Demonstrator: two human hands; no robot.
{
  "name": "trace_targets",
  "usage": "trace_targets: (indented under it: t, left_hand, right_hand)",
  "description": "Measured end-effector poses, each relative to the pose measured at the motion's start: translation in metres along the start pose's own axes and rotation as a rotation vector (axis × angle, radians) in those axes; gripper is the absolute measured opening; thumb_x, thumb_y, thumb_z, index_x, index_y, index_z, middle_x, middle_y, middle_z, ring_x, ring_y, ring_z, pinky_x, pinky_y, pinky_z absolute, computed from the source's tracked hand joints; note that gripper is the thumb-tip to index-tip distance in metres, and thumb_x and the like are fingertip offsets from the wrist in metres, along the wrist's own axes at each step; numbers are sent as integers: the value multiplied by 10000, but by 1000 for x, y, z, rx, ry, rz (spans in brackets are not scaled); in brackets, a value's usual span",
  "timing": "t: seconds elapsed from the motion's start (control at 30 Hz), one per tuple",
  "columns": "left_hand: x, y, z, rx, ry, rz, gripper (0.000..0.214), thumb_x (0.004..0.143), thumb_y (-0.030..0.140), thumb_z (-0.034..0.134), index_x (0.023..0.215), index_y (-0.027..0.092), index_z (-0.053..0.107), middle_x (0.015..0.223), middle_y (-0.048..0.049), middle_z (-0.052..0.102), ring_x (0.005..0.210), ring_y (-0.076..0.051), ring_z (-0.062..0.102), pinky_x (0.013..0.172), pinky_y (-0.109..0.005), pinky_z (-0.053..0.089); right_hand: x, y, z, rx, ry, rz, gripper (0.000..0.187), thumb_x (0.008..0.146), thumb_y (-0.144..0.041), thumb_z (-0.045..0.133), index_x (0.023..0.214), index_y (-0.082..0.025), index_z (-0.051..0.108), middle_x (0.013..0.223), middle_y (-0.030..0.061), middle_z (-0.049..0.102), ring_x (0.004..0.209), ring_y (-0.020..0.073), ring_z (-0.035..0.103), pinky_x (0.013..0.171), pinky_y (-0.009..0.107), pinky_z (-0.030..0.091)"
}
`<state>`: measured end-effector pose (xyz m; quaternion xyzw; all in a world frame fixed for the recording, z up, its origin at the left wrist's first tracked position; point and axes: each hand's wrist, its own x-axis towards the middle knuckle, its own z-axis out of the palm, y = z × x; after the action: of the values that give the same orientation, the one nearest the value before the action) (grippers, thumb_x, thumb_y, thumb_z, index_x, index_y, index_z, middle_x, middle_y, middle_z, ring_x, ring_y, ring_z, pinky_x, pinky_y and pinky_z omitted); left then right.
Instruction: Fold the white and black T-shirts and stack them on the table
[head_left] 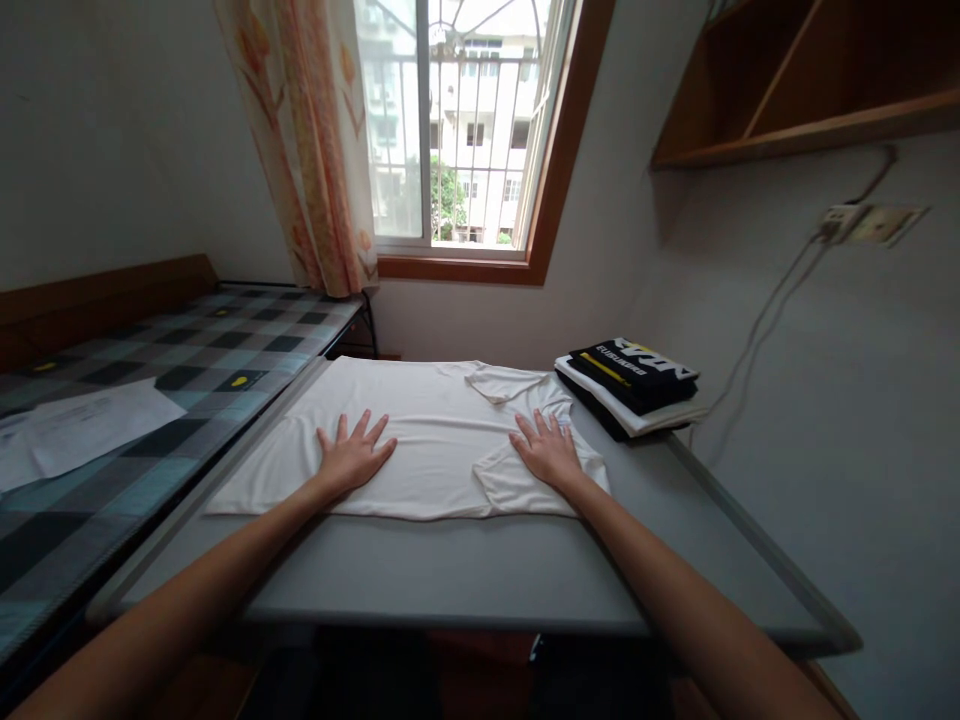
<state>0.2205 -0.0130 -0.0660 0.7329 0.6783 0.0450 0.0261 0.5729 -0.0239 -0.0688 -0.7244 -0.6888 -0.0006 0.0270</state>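
A white T-shirt (420, 420) lies spread flat on the grey table (487, 570), its sleeves folded inward at the right. My left hand (354, 455) presses palm down on the shirt's left part, fingers spread. My right hand (546, 448) rests flat on the shirt near the folded sleeve, fingers apart. Neither hand grips anything.
A stack of folded black and white garments (634, 385) sits at the table's far right corner. A bed with a checked cover (150, 400) and papers (82, 425) borders the table's left. Window, curtain (315, 140), wooden shelf (810, 90) and a wall socket with cable (847, 222) lie beyond.
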Motion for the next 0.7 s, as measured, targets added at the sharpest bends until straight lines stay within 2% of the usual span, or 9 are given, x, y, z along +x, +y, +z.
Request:
trace_targets:
  t: [0.1,0.2,0.27,0.33,0.4,0.43,0.5,0.6,0.7]
  left_hand:
    - [-12,-1,0,-1,-4,7,686,893,672,230,1502,359,274,1593,-62,211,1414,-488,148,1010,-770,112]
    - [-17,-11,-4,-19,-27,53,669,893,652,280,1483,343,339,1579,-84,252,1411,-485,162,1000,-754,172]
    - [-17,-24,-13,-70,-21,164,640,877,623,369,1422,301,458,1540,-113,334,1398,-439,241,1030,-662,257]
    - [-19,-42,-27,-174,-47,339,589,833,605,478,1276,236,599,1407,-141,488,1291,-351,424,1021,-492,366]
    - [-23,-62,-42,-291,-186,458,490,798,609,537,1025,202,688,1117,-108,630,1003,-244,587,882,-348,457]
    - [-26,-72,-49,-322,-253,461,452,783,608,558,902,193,691,975,-79,639,869,-205,594,798,-307,469]
    - [-33,-93,-59,-338,-316,435,408,735,591,623,745,184,647,796,-29,597,744,-165,552,707,-263,447]
    - [-44,-123,-64,-348,-393,383,371,681,545,682,715,184,603,707,13,551,683,-141,502,637,-232,405]
    - [-53,-151,-61,-352,-515,307,342,670,510,678,757,190,591,644,44,510,616,-121,459,566,-207,366]
  right_hand:
    - [-12,-1,0,7,17,6,609,959,-588,234,1500,-321,317,1581,89,247,1442,340,172,1131,531,131]
    - [-23,2,-4,58,135,-13,558,969,-521,299,1440,-252,432,1538,119,327,1419,332,231,1127,526,151]
    - [-28,9,-13,133,242,-77,466,956,-468,385,1291,-201,568,1436,144,449,1350,303,353,1112,491,218]
    - [-34,22,-25,242,257,-180,337,918,-430,480,1051,-172,652,1225,143,580,1164,256,520,1027,410,354]
    - [-42,38,-39,357,129,-302,253,873,-410,549,839,-175,638,967,93,629,895,200,595,847,327,453]
    - [-46,46,-46,401,29,-363,242,851,-407,576,772,-182,615,859,60,622,787,178,584,758,299,461]
    - [-57,61,-56,452,-150,-434,242,799,-406,630,702,-189,583,733,17,589,679,153,541,647,268,434]
    - [-75,77,-64,443,-306,-450,161,723,-326,674,723,-181,601,724,5,575,682,149,525,622,253,409]
    - [-90,87,-64,419,-362,-462,137,680,-213,640,813,-177,642,809,22,579,735,154,538,658,251,422]
